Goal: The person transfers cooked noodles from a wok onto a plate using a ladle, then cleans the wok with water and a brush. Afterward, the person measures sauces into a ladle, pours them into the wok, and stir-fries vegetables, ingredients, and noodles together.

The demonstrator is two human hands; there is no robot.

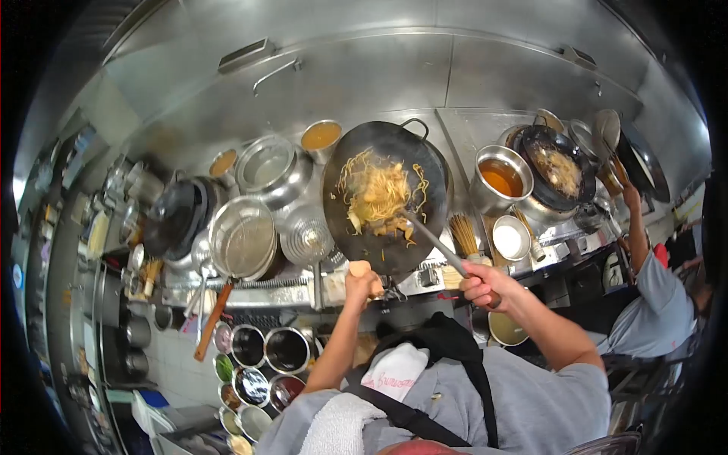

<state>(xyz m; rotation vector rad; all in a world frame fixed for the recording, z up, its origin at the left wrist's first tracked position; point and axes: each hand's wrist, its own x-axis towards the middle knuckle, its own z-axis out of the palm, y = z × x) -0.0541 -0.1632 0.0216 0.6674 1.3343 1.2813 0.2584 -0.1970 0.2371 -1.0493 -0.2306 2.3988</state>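
Note:
A large black wok point(341, 227) stands on the range in front of me, tilted slightly, with a loop handle at its far side. Fried noodles point(383, 189) with vegetable pieces lie in its middle. My left hand point(361, 288) is closed around a folded tan cloth point(359, 268) at the wok's near rim; whether a handle lies under the cloth is hidden. My right hand point(485, 286) grips the shaft of a long-handled metal wok utensil point(440, 244). The utensil's head is among the noodles, so its shape cannot be made out.
Left of the wok are a perforated skimmer point(307, 235), a wood-handled strainer point(243, 236) and a steel pot point(267, 167). To the right stand a pot of amber liquid point(500, 178), a bamboo brush point(463, 233) and a second wok point(557, 167), with a co-worker point(652, 303) beside it.

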